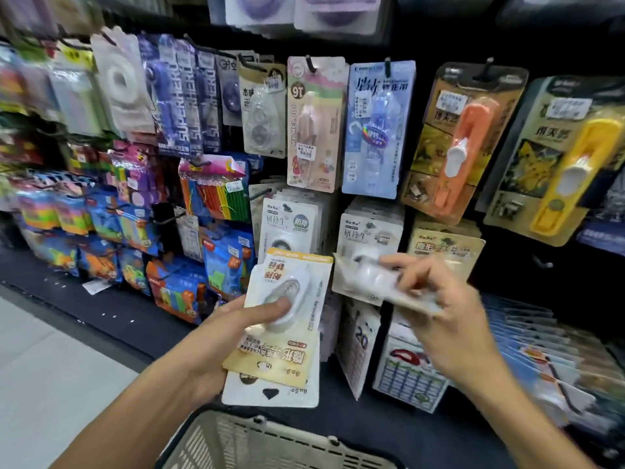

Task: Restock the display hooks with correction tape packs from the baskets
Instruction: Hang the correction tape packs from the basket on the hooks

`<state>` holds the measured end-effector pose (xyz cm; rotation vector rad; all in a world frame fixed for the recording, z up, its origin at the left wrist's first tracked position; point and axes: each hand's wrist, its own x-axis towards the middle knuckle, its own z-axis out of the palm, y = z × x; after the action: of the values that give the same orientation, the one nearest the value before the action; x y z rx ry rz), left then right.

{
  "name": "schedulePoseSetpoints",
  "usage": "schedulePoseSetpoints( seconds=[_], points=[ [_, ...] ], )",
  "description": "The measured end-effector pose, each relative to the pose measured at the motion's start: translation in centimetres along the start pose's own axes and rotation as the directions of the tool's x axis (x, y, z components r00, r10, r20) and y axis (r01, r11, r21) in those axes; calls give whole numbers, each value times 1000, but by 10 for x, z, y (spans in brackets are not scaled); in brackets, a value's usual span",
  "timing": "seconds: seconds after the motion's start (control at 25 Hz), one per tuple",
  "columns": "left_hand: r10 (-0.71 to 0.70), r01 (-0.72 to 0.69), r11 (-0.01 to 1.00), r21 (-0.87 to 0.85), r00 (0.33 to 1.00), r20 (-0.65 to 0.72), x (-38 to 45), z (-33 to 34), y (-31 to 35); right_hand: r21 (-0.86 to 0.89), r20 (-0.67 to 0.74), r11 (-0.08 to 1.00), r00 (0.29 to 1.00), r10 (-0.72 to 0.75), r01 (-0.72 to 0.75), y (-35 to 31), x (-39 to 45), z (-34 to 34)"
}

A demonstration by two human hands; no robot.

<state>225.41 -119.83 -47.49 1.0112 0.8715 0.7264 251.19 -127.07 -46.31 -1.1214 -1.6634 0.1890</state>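
My left hand (233,330) grips a stack of white and yellow correction tape packs (287,319), held upside down, thumb pressed on the top blister. My right hand (439,319) pinches a single white correction tape pack (375,282), blurred, lifted sideways in front of the display wall. Just behind it hang rows of matching white packs (370,231) and more white packs (287,225) on hooks. A beige pack row (446,247) hangs to the right. A cream plastic basket (270,441) sits below my arms at the bottom edge; its contents are hidden.
The dark peg wall carries many hanging goods: pink pack (316,123), blue pack (377,130), orange pack (463,140), yellow pack (554,164), colourful bags (135,238) at left. Calendars (406,374) stand on the dark shelf. Pale floor (50,367) lies at left.
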Motion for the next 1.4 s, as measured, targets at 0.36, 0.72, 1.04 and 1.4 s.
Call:
schedulePoseSetpoints(
  seconds=[0.36, 0.72, 1.04, 1.4],
  points=[
    [157, -155, 986, -62, 987, 29, 16, 27, -17, -140, 49, 990, 998, 26, -19, 4, -19, 19],
    [277, -272, 959, -85, 959, 59, 24, 57, -25, 537, 83, 635, 783, 616, -556, -5, -23, -6],
    [295, -292, 945, -148, 955, 2, 28, 59, -22, 345, -382, 747, 642, 665, -568, 10, -19, -51],
    [343, -341, 939, 40, 939, -28, 25, 61, -24, -528, -436, 714, 868, 238, -460, 19, -28, -41]
  ],
)
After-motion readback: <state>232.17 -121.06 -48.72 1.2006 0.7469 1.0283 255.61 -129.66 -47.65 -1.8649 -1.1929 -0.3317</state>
